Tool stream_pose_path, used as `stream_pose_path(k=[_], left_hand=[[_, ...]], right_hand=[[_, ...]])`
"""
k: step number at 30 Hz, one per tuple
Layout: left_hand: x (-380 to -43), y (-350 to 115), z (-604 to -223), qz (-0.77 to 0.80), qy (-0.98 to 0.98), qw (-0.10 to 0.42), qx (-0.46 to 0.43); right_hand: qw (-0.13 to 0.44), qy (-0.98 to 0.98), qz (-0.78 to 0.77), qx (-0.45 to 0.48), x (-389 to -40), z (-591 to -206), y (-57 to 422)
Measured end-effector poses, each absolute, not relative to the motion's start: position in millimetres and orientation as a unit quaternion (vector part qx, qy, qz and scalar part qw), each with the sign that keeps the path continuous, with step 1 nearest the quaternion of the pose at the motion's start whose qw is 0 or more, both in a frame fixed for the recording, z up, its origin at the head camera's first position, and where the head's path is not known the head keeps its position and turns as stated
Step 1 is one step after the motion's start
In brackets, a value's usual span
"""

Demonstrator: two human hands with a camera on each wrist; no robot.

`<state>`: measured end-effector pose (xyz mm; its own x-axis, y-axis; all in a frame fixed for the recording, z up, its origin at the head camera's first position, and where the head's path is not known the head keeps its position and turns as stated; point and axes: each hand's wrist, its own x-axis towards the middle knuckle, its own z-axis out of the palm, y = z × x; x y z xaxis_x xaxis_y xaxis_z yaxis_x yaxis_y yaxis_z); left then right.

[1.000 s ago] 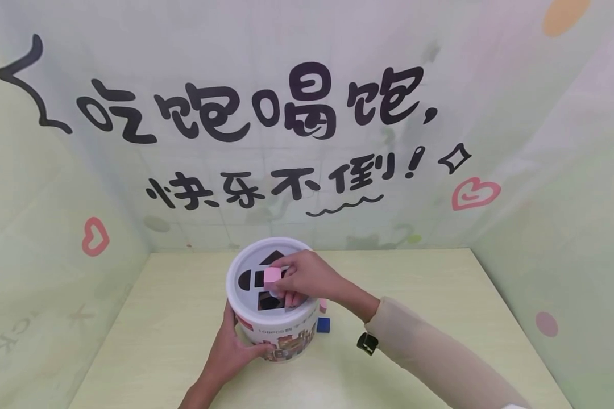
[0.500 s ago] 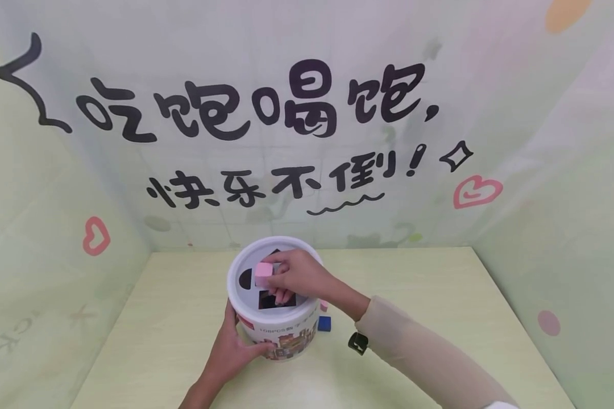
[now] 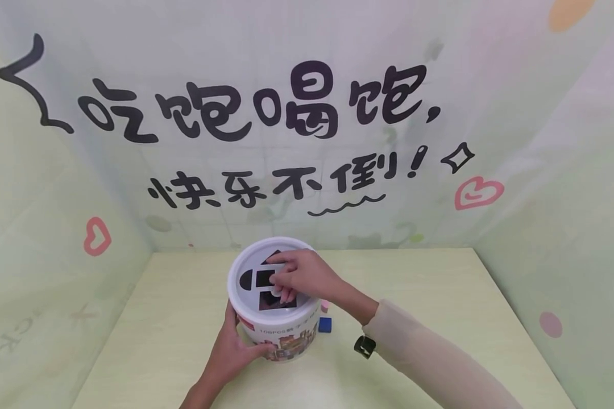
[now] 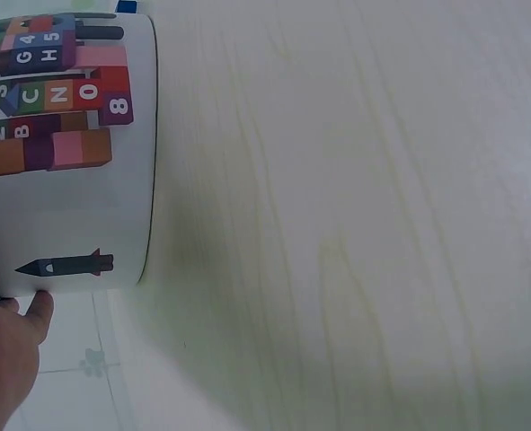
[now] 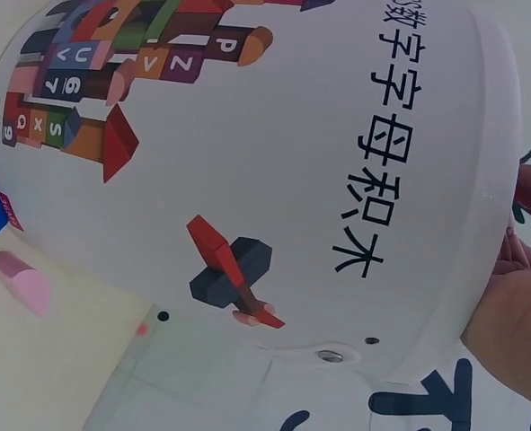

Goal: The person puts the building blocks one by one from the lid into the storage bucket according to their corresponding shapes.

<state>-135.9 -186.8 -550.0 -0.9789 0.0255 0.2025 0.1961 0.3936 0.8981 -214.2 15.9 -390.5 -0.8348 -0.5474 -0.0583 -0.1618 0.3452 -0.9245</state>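
Observation:
A white toy-block bucket (image 3: 253,336) with printed blocks on its side stands upright on the table. Its white lid (image 3: 248,262) has several dark shaped holes, among them a square hole (image 3: 265,278). My left hand (image 3: 231,347) grips the bucket's left side, thumb across the front; the left wrist view shows part of this hand (image 4: 6,355) at the wall. Over the lid, my right hand (image 3: 309,276) has its bent fingers beside the square hole, with no block visible between them. The right wrist view shows this hand (image 5: 521,310) at the rim, its fingertips mostly hidden.
Right of the bucket, a blue block (image 3: 325,325) lies on the pale wooden table (image 3: 419,307). Behind it is a pink block (image 3: 324,307), which looks like a cylinder (image 5: 22,283) in the right wrist view. Printed fabric walls enclose the table's back and sides.
The pink cube in my right hand moved left to the square hole and is now out of sight; the fingers have loosened. My left hand has kept its hold on the bucket.

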Motion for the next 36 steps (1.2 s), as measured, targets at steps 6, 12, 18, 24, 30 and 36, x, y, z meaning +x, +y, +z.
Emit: stream_pose_path(k=[6, 12, 18, 24, 30, 36], left_hand=[[-137.4, -189.6, -554.7, -0.547, -0.828, 0.088, -0.085], [-139.3, -190.2, -554.7, -0.554, -0.823, 0.088, -0.088], [-131.7, -184.9, -538.2, -0.561, -0.820, 0.083, -0.075], [-125.2, -178.8, -516.0, -0.558, -0.821, 0.086, -0.085], [-127.7, -178.7, -518.9, -0.553, -0.824, 0.091, -0.084], [-134.6, -186.4, -546.8, -0.555, -0.824, 0.086, -0.076]], right_hand=[[0.156, 0.794, -0.555, -0.195, -214.7, -390.1, 30.7], [0.140, 0.783, -0.584, -0.161, -220.1, -393.4, 49.5], [0.144, 0.769, -0.608, -0.137, -222.9, -398.2, 63.8], [0.140, 0.759, -0.625, -0.116, -223.9, -401.1, 74.8], [0.122, 0.744, -0.652, -0.079, -227.8, -408.2, 84.1], [0.110, 0.727, -0.676, -0.052, -233.0, -424.2, 95.3]])
